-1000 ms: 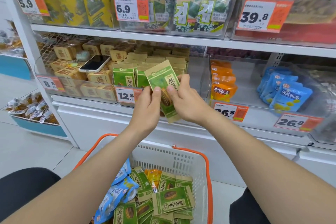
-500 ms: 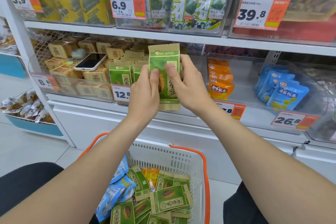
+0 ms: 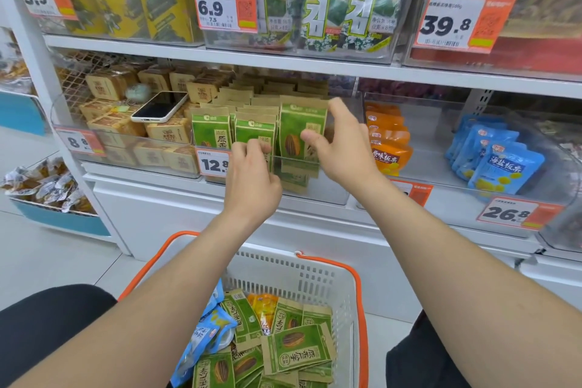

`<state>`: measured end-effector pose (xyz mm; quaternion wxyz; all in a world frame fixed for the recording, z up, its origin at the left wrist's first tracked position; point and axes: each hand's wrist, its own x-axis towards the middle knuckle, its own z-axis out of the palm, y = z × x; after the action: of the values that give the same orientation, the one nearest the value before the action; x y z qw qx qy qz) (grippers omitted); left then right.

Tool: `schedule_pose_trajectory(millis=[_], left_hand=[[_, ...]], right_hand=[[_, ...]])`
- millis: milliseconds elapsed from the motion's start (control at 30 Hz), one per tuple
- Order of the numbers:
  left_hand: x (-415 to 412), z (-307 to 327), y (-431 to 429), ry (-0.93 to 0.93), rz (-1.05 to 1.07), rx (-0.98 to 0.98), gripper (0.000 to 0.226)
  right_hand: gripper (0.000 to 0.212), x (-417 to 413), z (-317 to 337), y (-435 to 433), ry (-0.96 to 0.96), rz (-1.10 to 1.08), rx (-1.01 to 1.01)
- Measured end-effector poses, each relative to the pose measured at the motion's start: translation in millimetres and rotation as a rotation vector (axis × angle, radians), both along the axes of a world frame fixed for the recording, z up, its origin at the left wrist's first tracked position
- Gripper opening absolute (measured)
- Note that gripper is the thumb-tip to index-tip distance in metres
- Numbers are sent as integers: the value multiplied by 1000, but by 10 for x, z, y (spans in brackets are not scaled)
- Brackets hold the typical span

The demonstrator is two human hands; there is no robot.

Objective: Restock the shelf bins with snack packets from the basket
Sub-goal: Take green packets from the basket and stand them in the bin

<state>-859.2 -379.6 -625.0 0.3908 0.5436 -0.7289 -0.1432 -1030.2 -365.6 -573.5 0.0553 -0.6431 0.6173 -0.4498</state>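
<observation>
The green-and-brown paper seed packet (image 3: pixel 299 132) is stood upright at the front of the clear plastic shelf bin (image 3: pixel 327 189). The right hand (image 3: pixel 343 148) is held open against the packet. The left hand (image 3: pixel 252 173) is curled beside it, and whether it grips anything cannot be told. The packet is judged light and crinkly, best pinched at its flat top seal.

White shelf (image 3: pixel 315 63), row of clear bins (image 3: pixel 436 156)

A shop: price tags (image 3: pixel 224 6) on stocked shelf bins (image 3: pixel 343 50)

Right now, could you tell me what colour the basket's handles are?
Orange handles, seen best in the head view.
</observation>
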Motion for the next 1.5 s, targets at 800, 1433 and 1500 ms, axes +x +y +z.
schedule_pose_trajectory(millis=[800, 1433, 1500], left_hand=[[131, -127, -68, -209, 0, 57, 12], [1025, -1493, 455, -1359, -449, 861, 40], [1099, -1586, 560, -1454, -499, 924, 51]], right_hand=[[46, 367, -25, -28, 225, -282, 489], [9, 1229, -1044, 885, 1023, 406, 790], [14, 1240, -1186, 854, 1135, 491, 855]])
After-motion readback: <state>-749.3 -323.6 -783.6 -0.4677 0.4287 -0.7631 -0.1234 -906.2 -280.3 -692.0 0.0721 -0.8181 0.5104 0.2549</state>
